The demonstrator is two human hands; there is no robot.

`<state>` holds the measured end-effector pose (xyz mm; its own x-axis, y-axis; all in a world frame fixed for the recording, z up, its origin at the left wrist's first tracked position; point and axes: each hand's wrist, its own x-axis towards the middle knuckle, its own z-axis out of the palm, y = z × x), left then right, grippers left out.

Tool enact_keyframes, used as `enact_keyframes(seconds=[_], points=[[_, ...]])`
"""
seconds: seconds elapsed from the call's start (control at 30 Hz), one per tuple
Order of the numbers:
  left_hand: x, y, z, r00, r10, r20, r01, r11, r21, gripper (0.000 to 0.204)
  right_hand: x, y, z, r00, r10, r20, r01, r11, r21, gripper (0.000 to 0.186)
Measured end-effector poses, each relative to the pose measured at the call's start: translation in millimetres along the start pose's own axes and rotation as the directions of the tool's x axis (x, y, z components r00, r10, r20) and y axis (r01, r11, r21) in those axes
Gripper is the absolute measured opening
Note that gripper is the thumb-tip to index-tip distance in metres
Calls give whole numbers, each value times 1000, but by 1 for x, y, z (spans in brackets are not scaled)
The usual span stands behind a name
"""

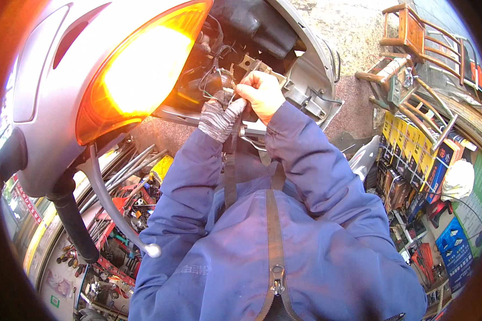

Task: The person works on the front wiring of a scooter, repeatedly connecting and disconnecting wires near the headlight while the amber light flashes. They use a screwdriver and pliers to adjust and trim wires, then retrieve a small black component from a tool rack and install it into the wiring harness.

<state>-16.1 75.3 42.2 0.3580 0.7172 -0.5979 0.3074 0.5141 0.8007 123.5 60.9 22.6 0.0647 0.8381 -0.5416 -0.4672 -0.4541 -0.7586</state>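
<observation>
Both my hands meet inside the opened front of a grey motor scooter (300, 80). My left hand (219, 119), in a grey striped knit glove, is closed on thin wires (204, 85) with a small pale piece like a connector (227, 92) at its fingertips. Bare, my right hand (262, 95) pinches at the same spot, thumb and forefinger pressed together. What lies between those fingertips is too small to make out. To the left of my hands glows the scooter's large orange turn signal (144, 69), lit very brightly.
A handlebar grip (77, 230) and a brake lever (112, 206) jut out at my left. Tools and metal rods (136, 166) crowd the ground beyond. Wooden chairs (412, 35) stand at the far right, above stacked yellow boxes (407, 136).
</observation>
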Motion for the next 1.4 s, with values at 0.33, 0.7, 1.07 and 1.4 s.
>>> enact_keyframes(seconds=[0.33, 0.7, 1.07, 1.4], points=[[0, 1, -3, 999, -12, 40, 9, 997, 72, 21, 4, 17, 3, 992, 2, -128, -9, 998, -56, 12], [1, -11, -3, 1000, 20, -4, -19, 986, 164, 20, 1, 15, 6, 983, 100, -154, -115, 989, -92, 13], [0, -22, -6, 997, 46, 55, -41, 995, -88, 23, -10, -5, 5, 999, -33, -22, 31, 996, -81, 11], [-4, -12, -4, 997, -35, 72, 37, 999, -22, 28, -5, 3, 13, 973, -150, -176, 74, 923, -377, 16]])
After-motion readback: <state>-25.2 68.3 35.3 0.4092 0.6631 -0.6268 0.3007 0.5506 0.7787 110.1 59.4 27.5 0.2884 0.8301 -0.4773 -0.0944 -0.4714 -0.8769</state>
